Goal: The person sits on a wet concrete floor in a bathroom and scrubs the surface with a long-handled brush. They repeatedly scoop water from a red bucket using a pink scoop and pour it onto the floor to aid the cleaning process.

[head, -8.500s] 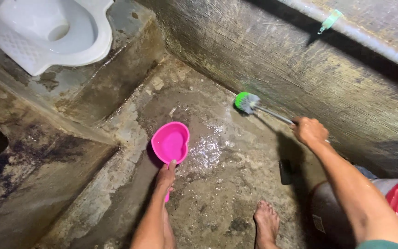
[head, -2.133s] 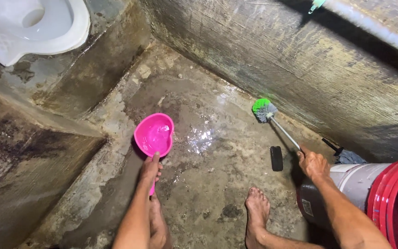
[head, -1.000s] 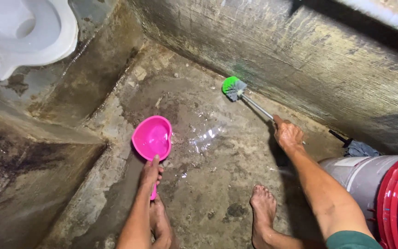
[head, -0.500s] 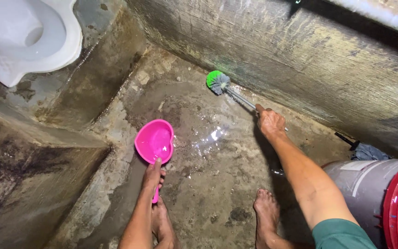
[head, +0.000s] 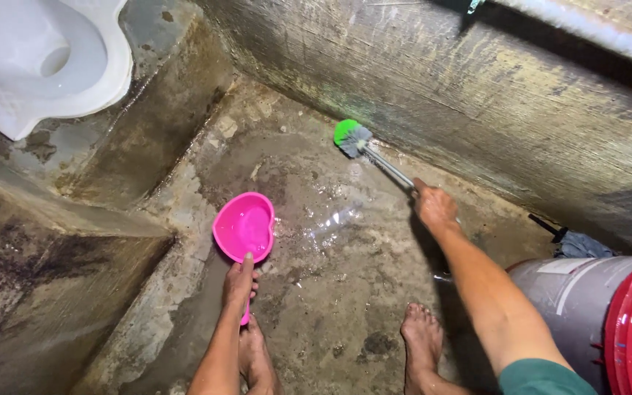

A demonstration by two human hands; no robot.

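Green-and-grey bristled brush (head: 351,137) on metal handle; heart-shaped pink scoop (head: 243,228).

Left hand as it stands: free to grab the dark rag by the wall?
Probably not. The left hand is shut on the pink dipper, and the dark rag lies far across, beyond the right arm and beside the bucket.

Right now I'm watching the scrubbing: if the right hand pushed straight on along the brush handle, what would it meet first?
The right hand points along the brush toward the wall; the bristles would likely meet the wall's base first, though depth is unclear.
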